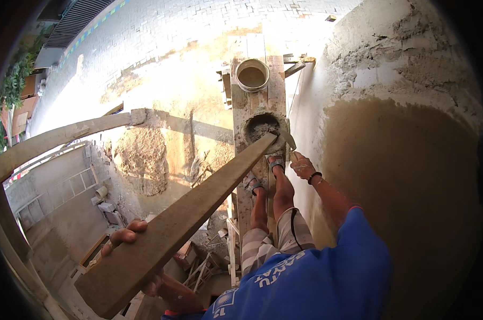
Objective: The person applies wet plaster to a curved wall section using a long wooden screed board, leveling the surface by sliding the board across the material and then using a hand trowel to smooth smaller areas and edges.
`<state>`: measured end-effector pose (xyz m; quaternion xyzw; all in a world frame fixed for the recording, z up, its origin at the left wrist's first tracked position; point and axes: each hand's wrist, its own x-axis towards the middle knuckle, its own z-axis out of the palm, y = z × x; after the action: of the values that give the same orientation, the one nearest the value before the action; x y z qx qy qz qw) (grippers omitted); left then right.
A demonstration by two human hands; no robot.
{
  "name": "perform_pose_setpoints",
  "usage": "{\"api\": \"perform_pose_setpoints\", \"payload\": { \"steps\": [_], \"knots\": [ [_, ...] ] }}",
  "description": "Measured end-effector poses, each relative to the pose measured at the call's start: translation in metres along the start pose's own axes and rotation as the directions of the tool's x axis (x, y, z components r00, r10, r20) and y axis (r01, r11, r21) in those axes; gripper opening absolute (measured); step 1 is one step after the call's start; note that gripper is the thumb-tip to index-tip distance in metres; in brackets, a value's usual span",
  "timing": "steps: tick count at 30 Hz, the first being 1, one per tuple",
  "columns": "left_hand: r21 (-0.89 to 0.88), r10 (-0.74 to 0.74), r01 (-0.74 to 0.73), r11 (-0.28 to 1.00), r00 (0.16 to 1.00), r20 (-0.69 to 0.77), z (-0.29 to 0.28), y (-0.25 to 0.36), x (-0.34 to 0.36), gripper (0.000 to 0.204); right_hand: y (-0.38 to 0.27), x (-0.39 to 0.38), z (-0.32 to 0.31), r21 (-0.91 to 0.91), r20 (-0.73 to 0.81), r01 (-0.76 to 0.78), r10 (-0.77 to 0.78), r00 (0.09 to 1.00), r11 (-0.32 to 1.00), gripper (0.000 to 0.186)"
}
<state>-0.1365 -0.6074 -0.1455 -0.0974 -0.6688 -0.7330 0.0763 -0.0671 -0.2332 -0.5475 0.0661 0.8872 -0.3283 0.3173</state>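
Note:
A long wooden straightedge (183, 221) slants across the view, its far end resting at the rim of a mortar bucket (248, 140). My left hand (125, 236) grips its near end, fingers over one edge and part of the hand hidden beneath. In my right hand (304, 167) is a trowel (288, 137), held by its handle, with the blade beside the straightedge's far end. Grey mortar (264, 126) lies inside the bucket. Just beyond stands a second, pale bucket (252, 75) with greyish-brown contents.
I stand on a narrow plank scaffold (276, 98) high above the ground. On the right is a wall with a dark, wet plaster patch (401, 176) and rough masonry above. At left is a wooden rail (65, 140); below lie a sand heap (141, 160) and scrap wood (201, 269).

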Motion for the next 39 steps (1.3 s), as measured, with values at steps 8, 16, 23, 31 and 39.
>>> {"api": "perform_pose_setpoints", "payload": {
  "steps": [8,16,23,31,39],
  "knots": [
    [-0.123,0.210,-0.190,0.974,0.961,0.180,0.087,0.013,0.039,0.075,-0.089,-0.128,-0.084,0.199,-0.096,0.021,-0.002,0.995,0.980,0.055],
    [-0.029,0.053,-0.067,0.997,0.939,-0.340,0.140,0.065,0.039,0.060,-0.147,-0.222,-0.110,0.134,-0.338,0.219,-0.163,0.927,0.966,0.056],
    [-0.043,0.053,-0.067,0.997,0.964,-0.260,0.111,0.036,0.025,0.053,-0.194,-0.268,-0.113,0.314,-0.393,0.270,-0.134,0.910,0.910,0.052],
    [0.251,-0.177,0.151,0.956,0.981,0.083,0.095,0.066,-0.032,0.055,-0.249,-0.312,-0.132,0.257,-0.541,0.501,-0.307,0.783,0.826,0.053],
    [0.700,0.288,-0.123,0.703,0.950,-0.122,0.108,0.041,-0.066,0.043,-0.321,-0.376,-0.195,0.201,-0.416,0.749,-0.638,0.648,0.631,0.049]
  ]
}}
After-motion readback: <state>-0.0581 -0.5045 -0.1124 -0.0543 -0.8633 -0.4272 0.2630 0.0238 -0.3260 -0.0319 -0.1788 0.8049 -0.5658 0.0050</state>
